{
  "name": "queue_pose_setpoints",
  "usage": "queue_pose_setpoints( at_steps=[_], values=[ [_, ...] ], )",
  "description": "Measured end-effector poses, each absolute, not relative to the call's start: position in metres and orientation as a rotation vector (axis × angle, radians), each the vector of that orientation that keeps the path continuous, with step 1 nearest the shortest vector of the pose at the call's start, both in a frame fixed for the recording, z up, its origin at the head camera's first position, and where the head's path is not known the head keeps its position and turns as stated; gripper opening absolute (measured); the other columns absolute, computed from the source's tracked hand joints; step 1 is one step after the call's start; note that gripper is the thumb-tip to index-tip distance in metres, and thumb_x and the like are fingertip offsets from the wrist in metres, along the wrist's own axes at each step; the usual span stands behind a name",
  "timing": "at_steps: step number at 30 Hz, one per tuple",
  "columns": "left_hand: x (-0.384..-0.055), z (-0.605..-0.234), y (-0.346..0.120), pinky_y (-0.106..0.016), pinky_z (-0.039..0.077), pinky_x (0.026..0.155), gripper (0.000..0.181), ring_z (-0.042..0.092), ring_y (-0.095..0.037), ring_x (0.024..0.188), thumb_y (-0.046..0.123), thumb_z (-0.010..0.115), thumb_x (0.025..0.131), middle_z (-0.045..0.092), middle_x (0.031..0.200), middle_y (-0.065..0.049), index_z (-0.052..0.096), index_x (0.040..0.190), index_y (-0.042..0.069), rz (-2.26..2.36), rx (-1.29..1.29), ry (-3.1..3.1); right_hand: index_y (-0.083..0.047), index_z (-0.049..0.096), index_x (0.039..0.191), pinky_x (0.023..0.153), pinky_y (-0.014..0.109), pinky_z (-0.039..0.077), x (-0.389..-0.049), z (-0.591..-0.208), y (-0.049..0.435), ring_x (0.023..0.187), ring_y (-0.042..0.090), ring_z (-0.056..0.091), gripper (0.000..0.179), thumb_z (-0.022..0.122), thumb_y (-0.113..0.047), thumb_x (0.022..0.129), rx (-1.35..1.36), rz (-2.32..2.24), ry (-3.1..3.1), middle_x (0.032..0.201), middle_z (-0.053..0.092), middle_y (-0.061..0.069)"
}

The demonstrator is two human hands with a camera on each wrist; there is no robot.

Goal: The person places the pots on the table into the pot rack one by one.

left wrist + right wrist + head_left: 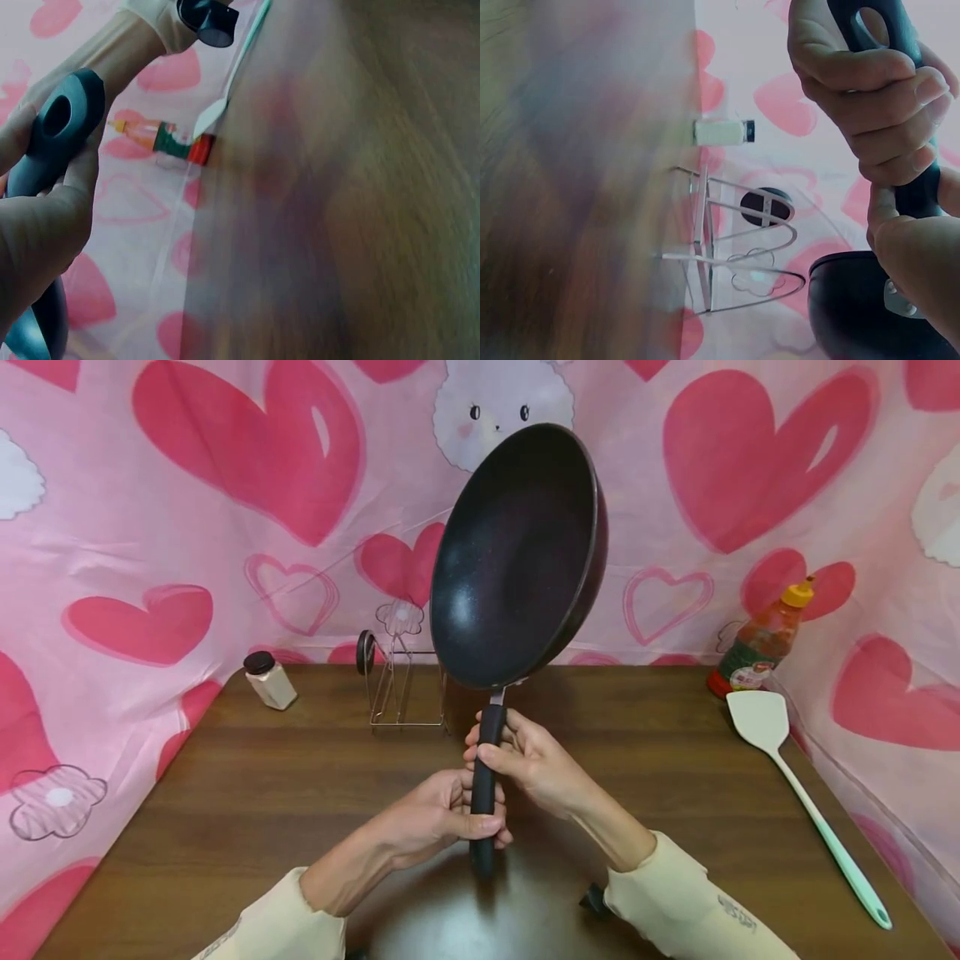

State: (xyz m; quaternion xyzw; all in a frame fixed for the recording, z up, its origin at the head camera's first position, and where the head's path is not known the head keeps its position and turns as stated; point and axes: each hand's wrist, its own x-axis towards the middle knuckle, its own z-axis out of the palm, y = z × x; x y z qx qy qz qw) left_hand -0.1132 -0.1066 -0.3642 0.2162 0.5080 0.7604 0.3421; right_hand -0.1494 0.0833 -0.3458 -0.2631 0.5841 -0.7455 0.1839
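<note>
A dark wok [517, 560] with a long black handle [483, 793] is held up above the wooden table, its inside facing me. Low on the handle, my left hand [442, 818] grips with the thumb across the front. My right hand [532, 760] holds the upper handle, just under the pan. In the right wrist view the fingers of the left hand [885, 112] curl round the handle, below its hanging hole. Behind the wok stands a wire rack [405, 693] with a round black piece at its left, partly covered by the pan.
A small jar [272, 681] with a black lid stands at the back left of the table [315, 793]. At the back right is a sauce bottle [761, 639] with a yellow cap. A white spatula [817, 802] with a mint handle lies along the right edge.
</note>
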Motion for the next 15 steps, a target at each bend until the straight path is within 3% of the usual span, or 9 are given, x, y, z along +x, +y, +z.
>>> queue_pose_setpoints(
  at_steps=[6, 15],
  values=[
    [-0.113, -0.362, -0.119, -0.037, 0.058, 0.088, 0.013, 0.071, -0.019, 0.087, 0.000, 0.066, 0.096, 0.071, 0.089, -0.008, 0.058, 0.106, 0.000, 1.985, 0.632, 1.337, 0.010, 0.042, 0.132, 0.096, 0.034, 0.054, -0.148, -0.338, 0.072, 0.105, 0.023, 0.064, 0.037, 0.059, -0.001, 0.100, -0.770, -2.096, 1.697, 0.115, 0.058, 0.015],
    [-0.116, -0.358, -0.137, -0.036, 0.058, 0.087, 0.019, 0.071, -0.019, 0.085, 0.000, 0.067, 0.095, 0.070, 0.089, -0.007, 0.056, 0.110, -0.001, 2.006, 0.657, 1.365, 0.010, 0.049, 0.123, 0.096, 0.035, 0.053, -0.151, -0.327, 0.052, 0.101, 0.024, 0.067, 0.026, 0.059, 0.003, 0.099, -0.789, -2.047, 1.775, 0.111, 0.062, 0.020]
  ],
)
